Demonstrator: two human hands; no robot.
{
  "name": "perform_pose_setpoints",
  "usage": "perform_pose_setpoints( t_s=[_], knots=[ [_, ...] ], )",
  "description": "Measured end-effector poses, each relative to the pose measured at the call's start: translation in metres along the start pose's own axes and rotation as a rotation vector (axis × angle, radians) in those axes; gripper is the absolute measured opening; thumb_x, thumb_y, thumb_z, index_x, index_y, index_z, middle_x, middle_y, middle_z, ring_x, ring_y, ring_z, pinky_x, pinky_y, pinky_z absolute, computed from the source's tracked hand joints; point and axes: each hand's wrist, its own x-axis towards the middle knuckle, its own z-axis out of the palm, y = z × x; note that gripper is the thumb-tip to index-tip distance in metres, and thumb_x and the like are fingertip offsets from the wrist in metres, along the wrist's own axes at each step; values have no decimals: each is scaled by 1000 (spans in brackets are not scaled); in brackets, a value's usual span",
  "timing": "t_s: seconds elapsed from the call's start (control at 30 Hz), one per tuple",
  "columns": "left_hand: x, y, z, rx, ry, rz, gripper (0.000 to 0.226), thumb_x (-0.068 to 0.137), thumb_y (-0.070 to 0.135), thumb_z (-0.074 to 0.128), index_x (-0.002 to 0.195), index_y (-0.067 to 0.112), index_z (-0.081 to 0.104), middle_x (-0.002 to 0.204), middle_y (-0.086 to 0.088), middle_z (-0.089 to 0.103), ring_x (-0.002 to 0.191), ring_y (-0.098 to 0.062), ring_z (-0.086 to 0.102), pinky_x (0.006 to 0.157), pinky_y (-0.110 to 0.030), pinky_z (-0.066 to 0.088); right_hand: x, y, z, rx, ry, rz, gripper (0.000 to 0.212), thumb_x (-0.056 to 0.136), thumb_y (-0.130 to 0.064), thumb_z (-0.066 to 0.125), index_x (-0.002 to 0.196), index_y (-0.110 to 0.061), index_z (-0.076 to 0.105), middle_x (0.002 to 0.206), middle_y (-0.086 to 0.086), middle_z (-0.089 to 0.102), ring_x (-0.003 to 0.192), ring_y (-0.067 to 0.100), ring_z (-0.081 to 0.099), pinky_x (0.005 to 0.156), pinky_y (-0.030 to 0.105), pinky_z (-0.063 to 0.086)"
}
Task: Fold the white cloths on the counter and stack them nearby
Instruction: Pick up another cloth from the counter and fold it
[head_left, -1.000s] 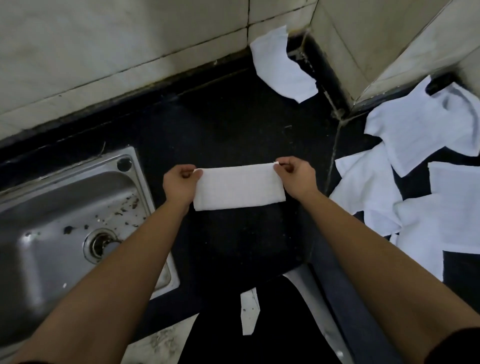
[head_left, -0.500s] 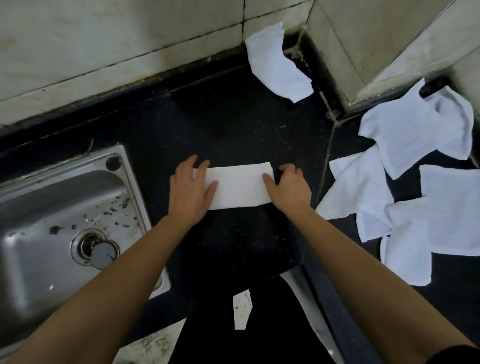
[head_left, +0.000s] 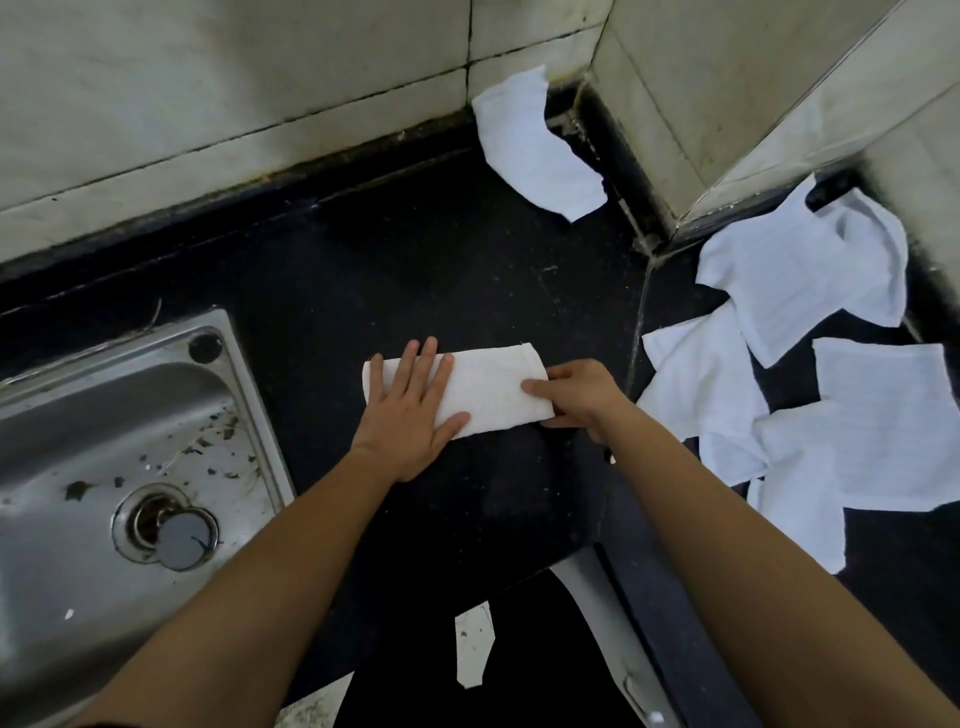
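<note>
A white cloth (head_left: 488, 389), folded into a long strip, lies on the black counter (head_left: 415, 270) in front of me. My left hand (head_left: 410, 410) rests flat on its left half with straight, spread fingers. My right hand (head_left: 576, 395) is at the strip's right end, fingers on top and thumb at the lower edge, pinching that end. Several unfolded white cloths (head_left: 779, 291) lie scattered on the counter to the right, overlapping each other. One more white cloth (head_left: 530, 150) leans in the back corner against the wall.
A steel sink (head_left: 104, 441) with a drain plug and bits of debris fills the left side. A tiled wall runs along the back, and a tiled pillar (head_left: 727, 104) juts out at the right. The counter's front edge is just below my forearms.
A second ago both hands held the strip up by its ends. It now lies on the counter; my left hand has slid flat onto it and my right hand has taken the right end.
</note>
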Motion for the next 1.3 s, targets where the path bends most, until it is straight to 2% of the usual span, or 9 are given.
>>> perform_pose_setpoints(
  t_s=[0.17, 0.33, 0.47, 0.53, 0.73, 0.93, 1.07, 1.2, 1.3],
  knots=[
    [-8, -4, -11, -118, 36, -17, 79, 95, 67, 0, 156, 17, -10, 164, -10, -16, 151, -25, -17, 119, -56, -8, -13, -10, 4, 141, -1, 5, 24, 82, -19, 80, 104, -12, 74, 103, 6, 73, 87, 16, 67, 62, 24, 52],
    [-37, -34, -26, -562, 323, -490, 59, 103, 42, 36, 153, 12, 24, 163, -13, 15, 149, -31, 14, 118, -52, 10, -27, -24, 35, 11, 186, -205, 18, 84, -25, 73, 101, -23, 70, 98, -6, 70, 92, 11, 65, 73, 25, 52],
    [-56, -73, -22, -815, 235, -535, 44, 98, 5, 46, 142, 1, 45, 147, -19, 44, 135, -35, 41, 112, -35, 29, -44, -36, 77, -263, 312, -494, 16, 88, -27, 67, 102, -18, 68, 87, -3, 68, 81, 12, 63, 67, 22, 49],
    [-62, -86, -23, -915, 169, -536, 43, 99, 3, 45, 141, 6, 49, 149, -12, 45, 137, -27, 41, 110, -25, 26, -50, -40, 105, -361, 322, -588, 23, 90, -25, 64, 110, -15, 67, 98, 3, 66, 86, 16, 63, 71, 26, 50],
    [-62, -95, -28, -1110, 118, -598, 44, 99, 7, 42, 141, 19, 52, 155, 3, 39, 142, -14, 33, 117, -26, 22, -49, -19, 179, -621, 110, -589, 36, 95, -30, 61, 123, -7, 60, 116, 11, 59, 99, 27, 63, 84, 34, 51],
    [-65, -93, -30, -1008, 60, -549, 47, 100, 10, 43, 147, 16, 43, 159, -2, 32, 146, -19, 28, 111, -21, 17, -44, 1, 160, -565, -27, -580, 37, 100, -26, 53, 134, -12, 59, 124, 10, 59, 106, 23, 62, 91, 28, 48],
    [-62, -74, -30, -534, 95, -338, 57, 102, 31, 43, 154, 13, 27, 164, -8, 16, 149, -27, 19, 117, -46, 25, -40, 9, 119, -736, 195, -831, 38, 102, -19, 47, 139, -14, 55, 135, 7, 52, 115, 23, 56, 97, 38, 49],
    [-52, -47, -19, -169, 37, -79, 68, 101, 53, 18, 157, 18, 2, 165, -4, -13, 152, -25, -5, 118, -51, 15, -22, 13, 99, -1235, 199, -867, 63, 106, -47, 27, 160, -21, 8, 165, 19, -1, 150, 37, 6, 119, 53, 17],
    [-50, -50, -1, -61, -62, -41, 75, 99, 59, 10, 154, 16, -16, 155, -2, -37, 150, -25, -17, 120, -54, 6, -5, 21, 92, -1448, 111, -726, 74, 100, -62, 12, 156, -25, -19, 161, 19, -27, 150, 38, -18, 121, 57, -1]
  ],
)
